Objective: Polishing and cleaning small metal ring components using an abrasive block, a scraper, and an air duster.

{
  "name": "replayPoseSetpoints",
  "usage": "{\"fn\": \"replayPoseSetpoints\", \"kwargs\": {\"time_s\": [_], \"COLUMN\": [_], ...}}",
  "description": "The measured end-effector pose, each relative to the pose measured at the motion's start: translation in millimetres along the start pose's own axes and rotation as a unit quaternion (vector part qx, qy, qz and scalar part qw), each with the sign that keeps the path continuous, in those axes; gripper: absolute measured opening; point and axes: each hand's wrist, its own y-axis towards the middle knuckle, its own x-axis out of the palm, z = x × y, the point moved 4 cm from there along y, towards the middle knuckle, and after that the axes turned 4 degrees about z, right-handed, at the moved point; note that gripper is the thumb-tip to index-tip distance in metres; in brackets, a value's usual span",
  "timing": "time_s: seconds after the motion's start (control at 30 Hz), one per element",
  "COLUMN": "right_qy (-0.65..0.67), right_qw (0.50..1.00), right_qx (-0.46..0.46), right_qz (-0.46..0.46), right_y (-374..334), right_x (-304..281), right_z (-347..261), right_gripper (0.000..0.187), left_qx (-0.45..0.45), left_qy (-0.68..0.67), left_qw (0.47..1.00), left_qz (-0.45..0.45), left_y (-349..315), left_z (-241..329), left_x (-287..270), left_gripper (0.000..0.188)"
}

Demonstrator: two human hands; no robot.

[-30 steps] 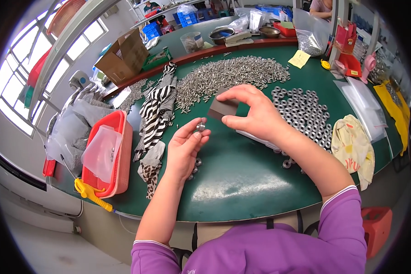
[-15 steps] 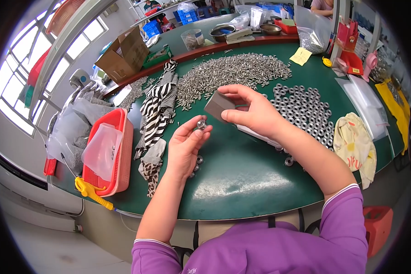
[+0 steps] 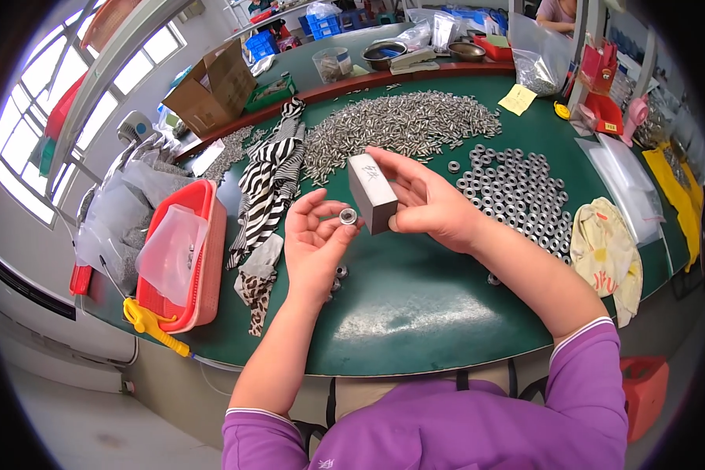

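My left hand (image 3: 317, 239) pinches a small shiny metal ring (image 3: 348, 216) between thumb and fingertips, its round opening facing up toward me. Just to the right, my right hand (image 3: 435, 205) grips a rectangular block (image 3: 374, 188), dark grey on its sides with a pale, hand-marked face. Block and ring are close together, with a narrow gap between them. A few more metal rings (image 3: 340, 272) lie on the green table (image 3: 415, 313) beside my left wrist, partly hidden by it. Many similar rings (image 3: 517, 192) are spread out beyond my right forearm.
A large heap of small metal pins (image 3: 399, 129) covers the table's far part. To the left are a striped cloth (image 3: 270, 172), a red basket (image 3: 204, 274) and a yellow air gun (image 3: 155, 325). A pale cloth (image 3: 607, 251) and plastic bags (image 3: 627, 184) lie right.
My right hand has turned the block from lying tilted to standing more upright, bringing its pale face into view. The ring in my left hand has tipped so its opening shows.
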Motion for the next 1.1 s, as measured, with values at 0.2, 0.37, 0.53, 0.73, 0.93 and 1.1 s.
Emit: {"fn": "replayPoseSetpoints", "kwargs": {"time_s": [0.2,0.37,0.53,0.73,0.93,1.1], "right_qy": [-0.005,-0.028,-0.069,-0.181,-0.229,-0.295], "right_qw": [1.0,0.999,0.997,0.983,0.973,0.953], "right_qx": [0.018,0.012,0.002,-0.033,-0.036,-0.07], "right_qz": [-0.004,-0.011,-0.017,0.003,-0.013,0.006], "right_y": [-1,0,-3,1,-4,-4], "right_x": [4,6,7,4,10,9], "right_z": [5,8,8,5,3,-4], "right_gripper": [0.085,0.085,0.085,0.082,0.079,0.077], "left_qx": [0.067,0.076,0.089,0.129,0.116,0.114], "left_qy": [0.082,0.114,0.173,0.229,0.208,0.197], "left_qw": [0.994,0.99,0.981,0.964,0.971,0.973], "left_qz": [0.015,0.013,0.024,-0.024,0.0,-0.027], "left_y": [-3,-4,-2,-4,-1,-4], "left_z": [5,7,6,14,14,14], "left_x": [2,1,-1,2,-3,3], "left_gripper": [0.065,0.067,0.071,0.073,0.075,0.075]}}
